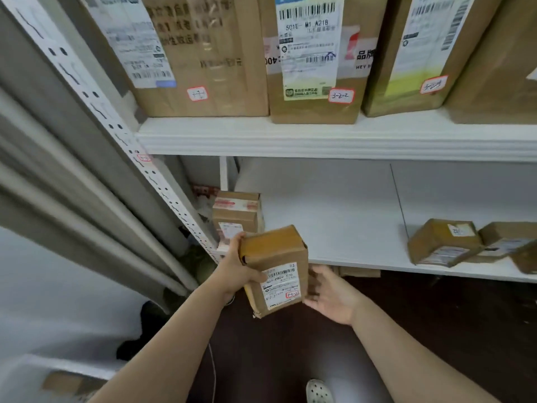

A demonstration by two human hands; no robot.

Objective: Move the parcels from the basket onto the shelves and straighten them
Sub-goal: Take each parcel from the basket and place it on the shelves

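Head view: the left hand (238, 269) grips the parcel (276, 266) by its left long edge, thumb on the labelled face and fingers curled round underneath, out of sight. The parcel is held in the air, in front of the lower shelf (334, 222) and just short of its front lip. Its long axis runs away from the person, tilted slightly left, with the far end nearest the shelf and the label facing up. The right hand (331, 295) sits just beside the parcel's right edge, palm turned towards it and fingers loosely spread, holding nothing. Contact with the cardboard cannot be confirmed, as the fingertips fall in the parcel's shadow. The bare part of the lower shelf lies straight ahead of the far end, between a stack (236, 210) at the left and two small parcels (444, 242) at the right, so the placing move is judged to be a forward push along the long axis. The left hand carries the load and the right is placed to steady it. Tall boxes (313, 68) fill the upper shelf (319, 138). The basket is not identifiable, and the label text is too blurred to read reliably.
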